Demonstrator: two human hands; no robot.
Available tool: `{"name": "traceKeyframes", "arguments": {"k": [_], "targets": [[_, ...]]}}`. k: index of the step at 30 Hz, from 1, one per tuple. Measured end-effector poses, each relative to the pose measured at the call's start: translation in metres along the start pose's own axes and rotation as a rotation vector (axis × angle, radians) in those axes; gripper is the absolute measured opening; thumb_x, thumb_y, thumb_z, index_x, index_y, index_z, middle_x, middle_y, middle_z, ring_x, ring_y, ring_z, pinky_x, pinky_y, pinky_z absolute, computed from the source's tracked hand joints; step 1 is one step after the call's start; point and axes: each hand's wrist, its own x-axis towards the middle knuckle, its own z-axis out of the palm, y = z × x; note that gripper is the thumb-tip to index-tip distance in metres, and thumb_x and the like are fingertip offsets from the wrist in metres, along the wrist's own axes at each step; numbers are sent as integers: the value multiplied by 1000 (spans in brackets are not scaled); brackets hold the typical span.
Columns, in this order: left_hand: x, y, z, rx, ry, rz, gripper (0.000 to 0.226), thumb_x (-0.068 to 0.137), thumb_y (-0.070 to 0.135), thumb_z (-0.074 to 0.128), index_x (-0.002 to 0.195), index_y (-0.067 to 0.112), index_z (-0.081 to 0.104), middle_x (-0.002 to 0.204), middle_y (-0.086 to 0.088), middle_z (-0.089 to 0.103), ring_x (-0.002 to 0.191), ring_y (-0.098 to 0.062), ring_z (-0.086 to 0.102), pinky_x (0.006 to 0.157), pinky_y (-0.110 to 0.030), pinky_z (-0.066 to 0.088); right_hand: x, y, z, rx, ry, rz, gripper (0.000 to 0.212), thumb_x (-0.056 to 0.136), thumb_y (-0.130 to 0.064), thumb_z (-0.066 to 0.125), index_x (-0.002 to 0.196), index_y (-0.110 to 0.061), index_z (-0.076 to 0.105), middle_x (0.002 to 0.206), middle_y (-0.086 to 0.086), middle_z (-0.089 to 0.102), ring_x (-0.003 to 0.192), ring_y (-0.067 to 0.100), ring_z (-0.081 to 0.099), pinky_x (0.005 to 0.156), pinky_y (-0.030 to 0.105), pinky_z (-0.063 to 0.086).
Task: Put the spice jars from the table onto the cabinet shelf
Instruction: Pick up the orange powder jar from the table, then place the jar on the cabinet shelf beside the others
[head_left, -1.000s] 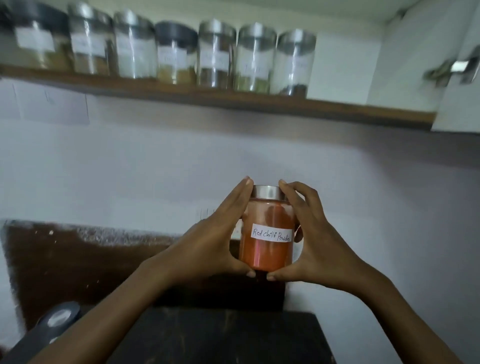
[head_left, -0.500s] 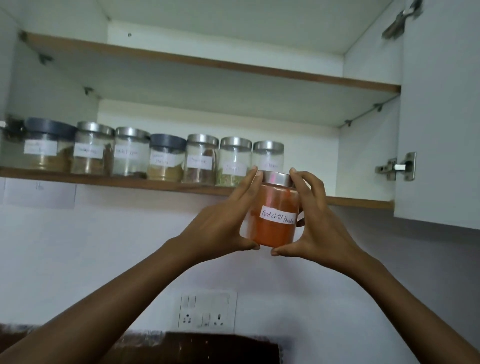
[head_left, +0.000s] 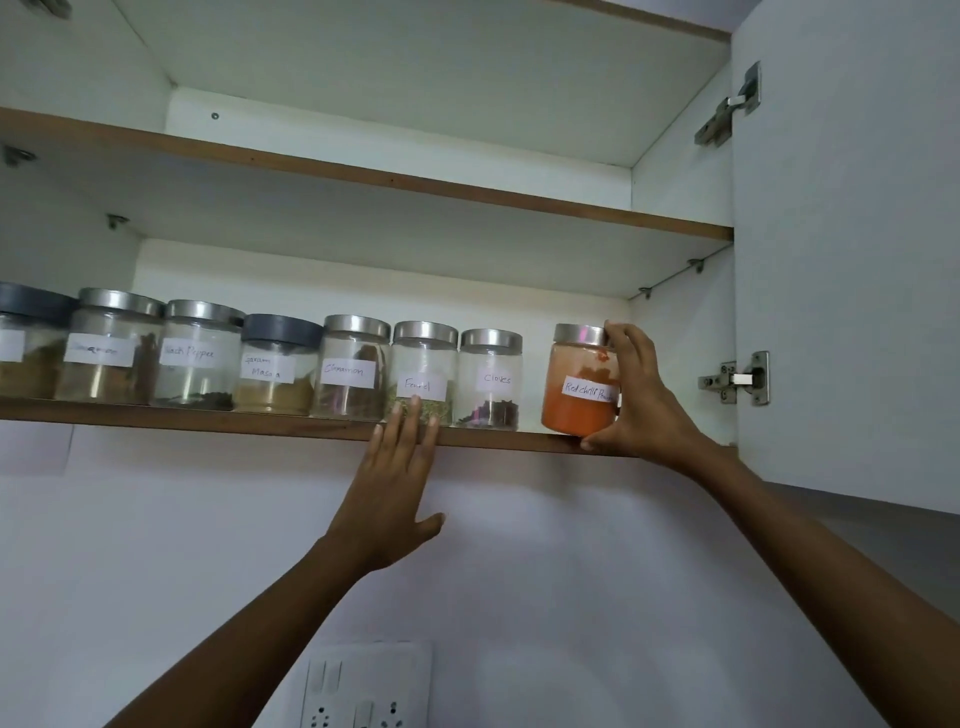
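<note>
The red chilli powder jar, glass with a steel lid and orange powder, stands on the lower cabinet shelf at the right end of the row. My right hand grips its right side, thumb under its base at the shelf edge. My left hand is open with fingers spread, its fingertips over the shelf's front edge and touching the Fennel jar. To the right of that one stands the Cloves jar, a small gap away from the red jar.
Several more labelled jars fill the shelf to the left, among them Cinnamon and Black Pepper. The upper shelf is above. The open cabinet door with hinges hangs at right. A wall socket plate is below.
The jar went up from in front of the shelf onto it, right of the Cloves jar. My left hand let go of it and moved left to the shelf edge.
</note>
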Motion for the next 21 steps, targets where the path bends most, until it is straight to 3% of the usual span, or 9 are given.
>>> {"name": "traceKeyframes", "arguments": {"k": [3, 8, 11, 13, 16, 21], "targets": [[0, -1, 3, 32, 8, 11, 107, 80, 51, 60, 143, 13, -18, 153, -14, -25, 140, -32, -27, 114, -38, -14, 9, 15, 9, 18, -65, 15, 130, 47, -12, 89, 146, -23, 7, 148, -7, 5, 115, 9, 34, 76, 29, 51], [1, -4, 9, 75, 15, 7, 109, 80, 59, 50, 139, 15, -31, 148, -12, -38, 136, -29, -37, 111, -36, -23, 30, 32, 20, 170, -181, 77, 126, 50, -1, 86, 145, -22, 6, 148, -4, 7, 118, 10, 28, 85, 21, 40], [2, -5, 11, 85, 16, -1, 110, 80, 60, 49, 138, 15, -32, 147, -11, -39, 135, -29, -37, 111, -36, -23, 38, 36, 27, 305, -183, 130, 119, 55, 2, 85, 144, -21, 10, 143, -3, 13, 118, 11, 31, 76, 8, 41], [2, -5, 12, 85, 18, -5, 110, 79, 60, 50, 139, 14, -30, 148, -12, -37, 136, -29, -36, 112, -38, -21, 39, 37, 33, 351, -144, 155, 113, 59, 4, 82, 144, -22, 12, 143, -2, 16, 119, 13, 33, 78, 12, 45], [2, -5, 12, 104, 14, -5, 110, 78, 60, 50, 140, 13, -28, 149, -13, -35, 137, -30, -34, 114, -39, -19, 41, 37, 39, 385, -111, 168, 106, 64, 6, 77, 144, -22, 13, 145, 2, 16, 126, 15, 30, 98, 32, 44], [2, -3, 10, 126, -10, -8, 110, 78, 58, 53, 142, 14, -25, 151, -13, -31, 139, -30, -31, 116, -41, -13, 41, 29, 51, 435, -65, 155, 100, 68, 5, 73, 144, -20, 14, 146, 4, 18, 130, 20, 31, 99, 35, 42]]}}
